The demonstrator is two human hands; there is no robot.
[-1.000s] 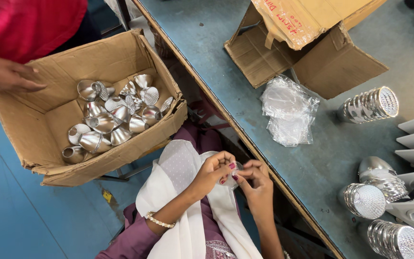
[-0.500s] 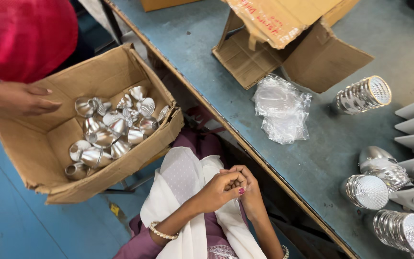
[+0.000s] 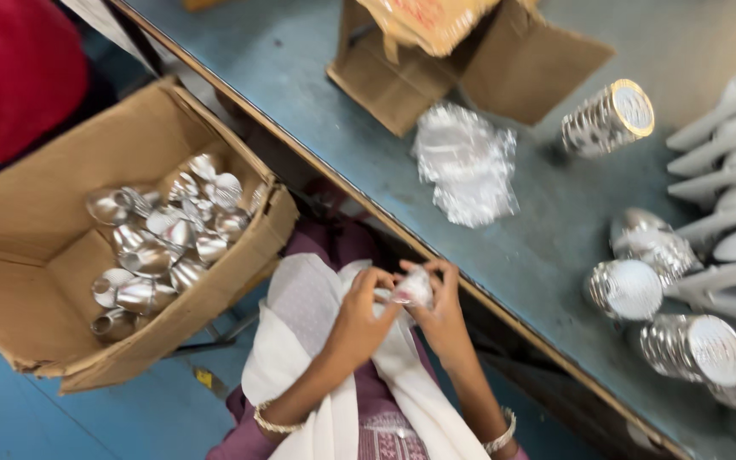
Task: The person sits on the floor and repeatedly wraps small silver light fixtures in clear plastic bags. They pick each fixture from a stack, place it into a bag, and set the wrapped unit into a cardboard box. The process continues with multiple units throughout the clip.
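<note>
- Small crinkly plastic-wrapped piece (image 3: 413, 288) sits over the lap, below the counter (image 3: 317, 102) edge.
- Left hand (image 3: 366, 313) and right hand (image 3: 440, 308) both pinch it, fingers curled.
- Shiny metal cups (image 3: 163, 243) lie loose in cardboard box (image 3: 36, 255): seemingly unwrapped.
- Finished-looking banded stacks (image 3: 692, 345) and crumpled clear bags (image 3: 466, 162) lie on the counter.

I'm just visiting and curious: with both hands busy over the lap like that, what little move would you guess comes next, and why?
Probably a small pull or twist to work the clear wrapper apart. Both the left hand and the right hand pinch it between their fingertips above the lap, close to the table edge. What it holds is too blurred to tell. A similar crumpled plastic heap lies on the table.
</note>
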